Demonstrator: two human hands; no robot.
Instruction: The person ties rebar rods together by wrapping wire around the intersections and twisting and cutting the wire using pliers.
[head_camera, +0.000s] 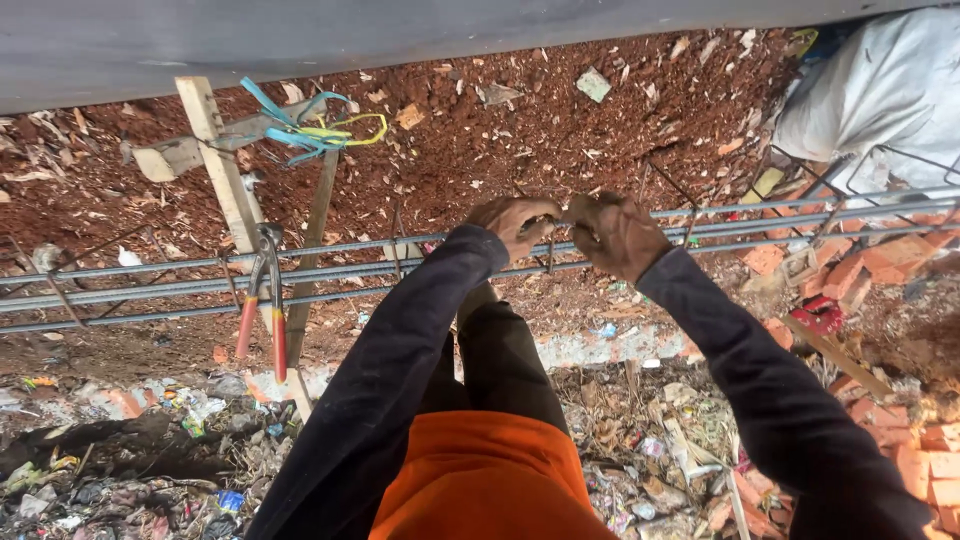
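Long ribbed steel bars (150, 285) run left to right across the view, bound into a cage by thin wire stirrups. My left hand (514, 222) and my right hand (612, 230) meet at one stirrup (550, 250) on the upper bars, both with fingers curled around the metal where they join. What exactly sits between the fingers is hidden. Pincers with red and orange handles (263, 310) hang from the bars to the left, out of reach of both hands.
A wooden trestle (225, 180) with blue and yellow straps (300, 130) props the bars at left. Red soil with debris lies behind. A white sack (880, 90) and broken bricks (900, 440) sit at right. Litter covers the ground below.
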